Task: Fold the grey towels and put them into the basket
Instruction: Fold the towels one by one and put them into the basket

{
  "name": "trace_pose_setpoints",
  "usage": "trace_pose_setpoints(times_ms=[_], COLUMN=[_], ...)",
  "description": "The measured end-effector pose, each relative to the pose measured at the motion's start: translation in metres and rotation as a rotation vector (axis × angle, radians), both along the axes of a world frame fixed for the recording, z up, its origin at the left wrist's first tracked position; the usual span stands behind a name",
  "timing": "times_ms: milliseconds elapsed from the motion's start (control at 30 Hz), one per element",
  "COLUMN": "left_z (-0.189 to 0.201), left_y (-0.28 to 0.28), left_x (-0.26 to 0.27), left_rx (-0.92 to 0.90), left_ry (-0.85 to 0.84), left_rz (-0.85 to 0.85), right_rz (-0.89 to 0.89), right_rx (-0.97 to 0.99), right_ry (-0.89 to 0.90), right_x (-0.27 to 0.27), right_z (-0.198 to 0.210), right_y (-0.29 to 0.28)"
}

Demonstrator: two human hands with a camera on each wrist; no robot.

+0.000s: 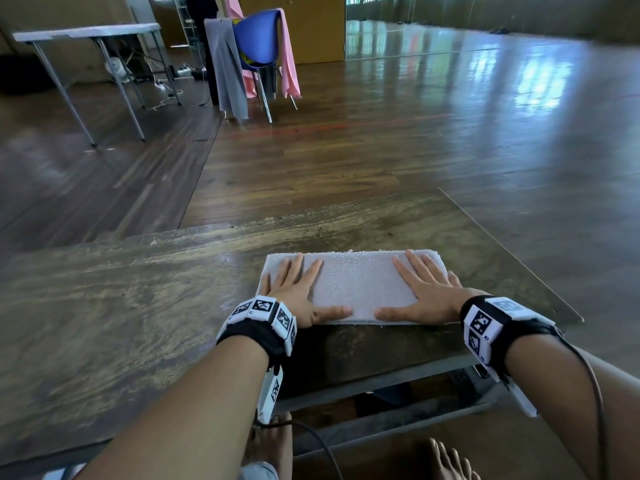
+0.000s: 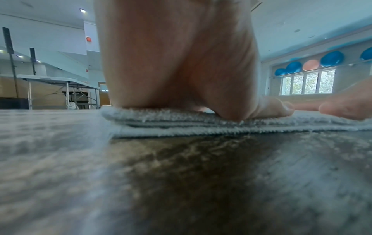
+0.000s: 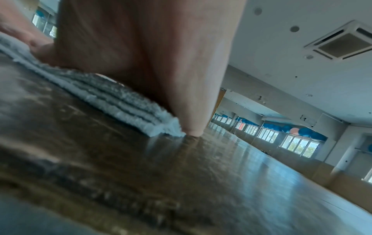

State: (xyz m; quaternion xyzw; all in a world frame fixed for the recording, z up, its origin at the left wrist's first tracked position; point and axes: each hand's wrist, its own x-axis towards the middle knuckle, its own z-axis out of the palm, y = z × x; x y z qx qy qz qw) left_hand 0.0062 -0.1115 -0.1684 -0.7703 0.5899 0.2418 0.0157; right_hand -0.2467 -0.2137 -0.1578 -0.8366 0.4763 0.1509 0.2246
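A grey towel (image 1: 356,285), folded into a flat rectangle of several layers, lies on the wooden table (image 1: 138,306) near its right front corner. My left hand (image 1: 298,292) presses flat on the towel's left end, fingers straight and spread. My right hand (image 1: 420,292) presses flat on its right end the same way, thumbs pointing at each other. The left wrist view shows the palm (image 2: 177,63) on the stacked towel layers (image 2: 201,124). In the right wrist view the towel's edge (image 3: 112,98) sits under the hand (image 3: 141,55). No basket is in view.
Beyond the table stands a blue chair (image 1: 258,43) with another grey towel (image 1: 227,67) and a pink cloth (image 1: 289,57) draped over it. A white folding table (image 1: 90,31) stands at the far left. The table's right edge (image 1: 512,258) runs close to my right hand.
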Motion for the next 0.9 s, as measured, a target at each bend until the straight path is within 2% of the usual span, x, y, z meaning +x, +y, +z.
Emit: trace_pose_setpoints(times_ms=[267,367,433,500,600,767,900], left_z=[0.008,0.011,0.015,0.02,0.031,0.042,0.042], left_y=[0.016,0.017,0.019,0.017,0.007,0.002,0.0], left_x=[0.019,0.021,0.021,0.02,0.017,0.011,0.012], left_rx=[0.062,0.081,0.018,-0.073,-0.076,-0.071,-0.061], left_ry=[0.034,-0.003,-0.031,-0.05,-0.076,-0.05,0.001], left_rz=[0.1,0.139,0.223,0.335,0.473,0.46,0.496], right_rz=[-0.07,-0.088,-0.077,-0.03,0.055,0.078,0.075], right_rx=[0.049,0.04,-0.023,-0.174,-0.291,-0.069,-0.05], right_ry=[0.09,0.091,0.084,0.024,-0.111,-0.022,-0.011], right_x=[-0.002,0.0,0.002,0.006,0.017,0.036,0.039], right_z=[0.002,0.001,0.004,0.01,0.015,0.001,0.0], right_y=[0.015,0.02,0.021,0.022,0.027,0.041,0.041])
